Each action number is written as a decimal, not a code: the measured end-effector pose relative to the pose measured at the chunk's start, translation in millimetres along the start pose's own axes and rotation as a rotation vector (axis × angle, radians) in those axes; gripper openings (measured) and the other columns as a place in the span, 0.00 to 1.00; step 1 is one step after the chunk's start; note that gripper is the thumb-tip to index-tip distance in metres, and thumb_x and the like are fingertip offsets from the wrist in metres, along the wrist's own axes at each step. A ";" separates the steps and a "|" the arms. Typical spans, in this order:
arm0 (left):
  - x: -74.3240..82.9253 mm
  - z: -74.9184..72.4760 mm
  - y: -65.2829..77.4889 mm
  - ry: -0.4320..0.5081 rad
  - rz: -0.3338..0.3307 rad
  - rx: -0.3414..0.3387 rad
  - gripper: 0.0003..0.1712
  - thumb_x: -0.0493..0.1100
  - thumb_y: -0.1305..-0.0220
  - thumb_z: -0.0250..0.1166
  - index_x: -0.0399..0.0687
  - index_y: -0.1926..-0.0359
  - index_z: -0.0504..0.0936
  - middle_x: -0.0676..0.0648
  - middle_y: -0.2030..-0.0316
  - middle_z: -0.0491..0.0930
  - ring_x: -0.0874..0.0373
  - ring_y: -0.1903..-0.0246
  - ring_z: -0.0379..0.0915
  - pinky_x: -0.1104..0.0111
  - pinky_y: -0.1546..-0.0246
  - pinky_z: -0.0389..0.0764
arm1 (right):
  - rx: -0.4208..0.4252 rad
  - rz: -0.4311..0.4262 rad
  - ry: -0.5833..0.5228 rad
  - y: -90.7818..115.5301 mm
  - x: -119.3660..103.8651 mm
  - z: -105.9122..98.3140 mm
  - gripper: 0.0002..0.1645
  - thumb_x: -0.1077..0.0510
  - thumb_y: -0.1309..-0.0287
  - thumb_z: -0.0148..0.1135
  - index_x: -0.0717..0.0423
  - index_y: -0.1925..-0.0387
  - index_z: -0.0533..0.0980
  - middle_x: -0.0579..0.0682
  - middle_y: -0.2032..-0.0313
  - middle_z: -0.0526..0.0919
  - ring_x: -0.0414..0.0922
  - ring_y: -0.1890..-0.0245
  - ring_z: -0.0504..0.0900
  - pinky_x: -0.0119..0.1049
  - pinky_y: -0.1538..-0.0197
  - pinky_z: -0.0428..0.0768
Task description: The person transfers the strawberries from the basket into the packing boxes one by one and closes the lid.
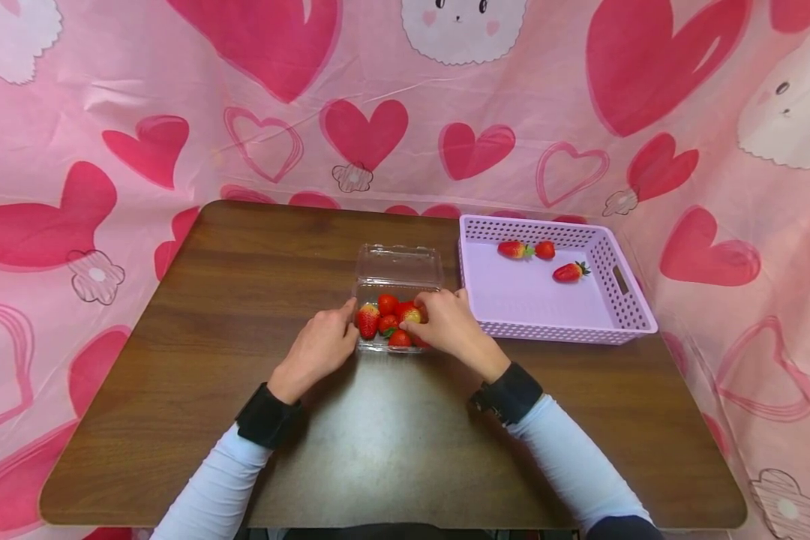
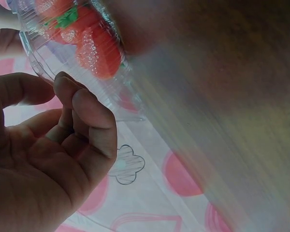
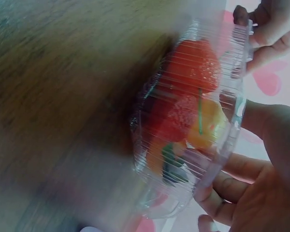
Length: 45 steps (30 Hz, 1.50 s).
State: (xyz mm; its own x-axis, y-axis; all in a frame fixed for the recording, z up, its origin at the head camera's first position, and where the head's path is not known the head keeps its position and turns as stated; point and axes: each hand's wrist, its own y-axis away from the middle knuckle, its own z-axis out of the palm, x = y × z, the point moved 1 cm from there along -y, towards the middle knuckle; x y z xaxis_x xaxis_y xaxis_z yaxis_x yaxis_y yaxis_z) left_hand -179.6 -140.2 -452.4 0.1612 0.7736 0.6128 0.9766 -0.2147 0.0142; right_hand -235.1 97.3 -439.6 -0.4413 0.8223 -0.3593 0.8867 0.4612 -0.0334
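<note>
A clear plastic clamshell box (image 1: pixel 400 349) stands on the table with its lid (image 1: pixel 398 264) raised at the back. Several red strawberries (image 1: pixel 368 321) lie inside it. My left hand (image 1: pixel 320 341) pinches the box's left rim between thumb and index finger; the other fingers are curled in the left wrist view. From the right, my right hand (image 1: pixel 448 322) reaches over the rim into the box. Its thumb and fingers pinch a strawberry with a pale yellow patch (image 1: pixel 410 315), seen through the ribbed wall in the right wrist view.
A lilac perforated basket (image 1: pixel 553 330) stands right of the box, close to my right hand. Three strawberries lie in it, one of them near the right side (image 1: pixel 568 273). The brown wooden table (image 1: pixel 256 285) ends at a pink heart-patterned curtain (image 1: pixel 277 82).
</note>
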 end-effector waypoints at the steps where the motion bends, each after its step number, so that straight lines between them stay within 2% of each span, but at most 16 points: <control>1: 0.1 -0.1 -0.2 -0.002 0.002 0.000 0.33 0.37 0.27 0.60 0.30 0.25 0.68 0.47 0.78 0.72 0.53 0.82 0.62 0.64 0.80 0.69 | -0.010 0.000 -0.006 0.4 0.1 -0.9 0.26 0.41 0.41 0.76 0.58 0.54 0.85 0.47 0.73 0.83 0.49 0.64 0.82 0.51 0.53 0.66; 9: 0.7 -3.3 -1.2 -0.004 -0.002 0.007 0.33 0.37 0.28 0.60 0.30 0.26 0.69 0.47 0.77 0.73 0.53 0.81 0.62 0.63 0.80 0.70 | -0.009 -0.079 -0.070 2.2 0.1 -5.7 0.20 0.53 0.37 0.72 0.56 0.46 0.86 0.52 0.53 0.88 0.50 0.55 0.82 0.49 0.52 0.73; 23: 0.6 -0.2 0.4 0.007 -0.005 0.002 0.32 0.36 0.28 0.60 0.30 0.26 0.69 0.47 0.78 0.72 0.54 0.83 0.61 0.64 0.80 0.69 | -0.033 -0.099 -0.065 2.7 0.4 -2.1 0.15 0.58 0.37 0.70 0.55 0.49 0.87 0.51 0.55 0.88 0.50 0.57 0.81 0.49 0.51 0.73; 34: 0.9 -0.5 -0.3 -0.001 -0.006 0.008 0.32 0.36 0.28 0.59 0.30 0.26 0.69 0.47 0.78 0.72 0.54 0.82 0.60 0.63 0.80 0.69 | -0.046 -0.089 -0.061 1.9 0.9 -2.7 0.18 0.64 0.36 0.63 0.56 0.46 0.87 0.53 0.50 0.89 0.53 0.48 0.81 0.53 0.47 0.74; 39: 0.7 -0.8 -0.4 -0.001 -0.002 0.013 0.32 0.36 0.28 0.59 0.30 0.26 0.69 0.47 0.78 0.72 0.54 0.82 0.60 0.63 0.80 0.68 | -0.025 -0.106 -0.047 2.1 0.8 -4.1 0.19 0.66 0.36 0.59 0.55 0.48 0.88 0.52 0.52 0.89 0.53 0.50 0.81 0.52 0.49 0.75; 45: 0.5 -0.8 -0.7 0.001 0.006 0.015 0.32 0.36 0.28 0.59 0.29 0.26 0.70 0.47 0.78 0.72 0.54 0.82 0.60 0.63 0.80 0.68 | 0.016 -0.124 -0.077 3.1 2.7 -6.0 0.16 0.66 0.36 0.61 0.56 0.52 0.89 0.52 0.53 0.90 0.53 0.52 0.82 0.52 0.48 0.77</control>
State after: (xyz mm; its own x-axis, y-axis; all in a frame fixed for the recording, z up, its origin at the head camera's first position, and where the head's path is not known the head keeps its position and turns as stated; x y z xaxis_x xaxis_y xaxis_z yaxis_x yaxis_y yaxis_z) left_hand -180.4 -140.2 -451.5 0.1668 0.7718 0.6136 0.9776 -0.2105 -0.0010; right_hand -234.4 103.0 -435.1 -0.5361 0.7311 -0.4220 0.8284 0.5518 -0.0964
